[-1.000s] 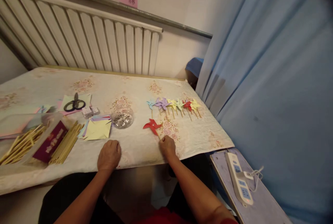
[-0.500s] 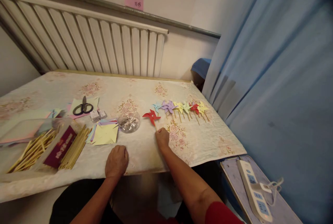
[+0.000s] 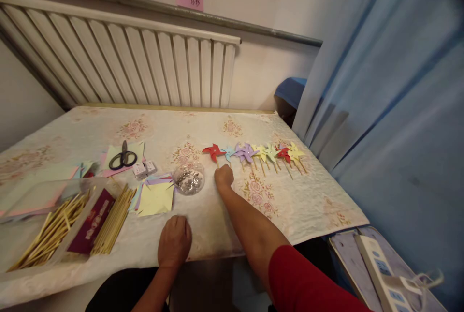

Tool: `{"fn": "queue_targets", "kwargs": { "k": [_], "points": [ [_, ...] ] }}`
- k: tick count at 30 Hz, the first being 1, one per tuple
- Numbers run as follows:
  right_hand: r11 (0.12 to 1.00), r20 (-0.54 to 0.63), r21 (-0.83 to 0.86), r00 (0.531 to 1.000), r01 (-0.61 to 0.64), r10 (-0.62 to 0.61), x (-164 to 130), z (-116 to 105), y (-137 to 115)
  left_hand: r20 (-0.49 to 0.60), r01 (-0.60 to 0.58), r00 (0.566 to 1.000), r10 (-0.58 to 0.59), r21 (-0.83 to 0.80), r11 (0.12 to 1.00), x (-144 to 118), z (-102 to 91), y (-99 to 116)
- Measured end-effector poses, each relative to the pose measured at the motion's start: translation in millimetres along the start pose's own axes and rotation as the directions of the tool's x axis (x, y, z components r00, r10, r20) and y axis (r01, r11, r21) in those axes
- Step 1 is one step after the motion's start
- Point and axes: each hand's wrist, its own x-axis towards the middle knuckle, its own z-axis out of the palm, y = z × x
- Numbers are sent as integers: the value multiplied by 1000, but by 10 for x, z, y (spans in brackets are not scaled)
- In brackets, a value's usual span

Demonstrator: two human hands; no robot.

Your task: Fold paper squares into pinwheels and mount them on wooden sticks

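Observation:
My right hand [image 3: 224,176] is closed around the stick of a red paper pinwheel [image 3: 214,151], whose head lies at the left end of a row of pinwheels. Just right of it are a light blue pinwheel [image 3: 228,153] and a purple pinwheel [image 3: 247,152], then yellow, pale green and red ones. At the table's front edge rests my left hand [image 3: 174,240], fingers curled into a loose fist with nothing visible in it. Nearest to that hand is a stack of slit paper squares [image 3: 156,199], yellow on top. A clear round dish [image 3: 189,178] holds small shiny pins.
On the left, a clear plastic box [image 3: 74,227] and a bundle of wooden sticks [image 3: 113,221] lie near the front. Black-handled scissors [image 3: 123,158] rest on paper behind small white boxes [image 3: 144,169]. A power strip [image 3: 382,271] lies beyond the right corner, beside a blue curtain [image 3: 366,118].
My right hand has moved forward with the red pinwheel, bringing it up beside the light blue one. My left hand stays at the table edge. The view has shifted slightly.

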Motion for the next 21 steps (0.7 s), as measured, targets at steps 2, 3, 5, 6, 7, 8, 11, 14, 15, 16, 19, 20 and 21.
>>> {"fn": "queue_targets", "kwargs": {
  "k": [2,3,5,6,7,8,11,14,15,16,19,20,21],
  "points": [
    [1000,3,-10,1000,-10,10,59,31,-41,-2,-4,1000,4,-12,1000,-1,2,-2],
    [1000,5,-15,1000,-12,12,84,43,-53,-3,-5,1000,5,-14,1000,0,2,-3],
    [1000,14,-26,1000,-10,10,127,62,-64,-2,-6,1000,6,-9,1000,3,-1,-2],
    [999,20,-32,1000,-6,6,144,68,-64,0,-8,1000,8,-4,1000,6,-3,-1],
    [999,25,-39,1000,0,1,157,73,-60,2,-10,1000,10,0,1000,8,-5,-1],
    [999,30,-46,1000,8,-6,168,78,-55,4,-12,1000,12,4,1000,10,-7,0],
    [997,42,-67,998,42,-39,179,90,-34,3,-14,1000,14,5,1000,14,-8,1],
    [992,55,-91,996,81,-76,167,107,-13,-5,-8,1000,8,-11,1000,14,-9,1],
    [991,58,-99,994,95,-90,159,113,-5,-6,-5,1000,5,-20,1000,14,-11,1],
    [988,60,-106,993,110,-104,151,119,3,-6,-2,1000,2,-29,1000,14,-13,1],
    [980,58,-126,987,156,-150,124,133,36,-5,-2,1000,1,-39,999,13,-21,2],
    [974,58,-137,983,178,-171,117,137,49,-5,-5,1000,5,-33,999,12,-23,3],
    [968,61,-148,979,203,-196,111,140,63,-4,-8,1000,8,-25,1000,12,-24,4]
  ]
}}
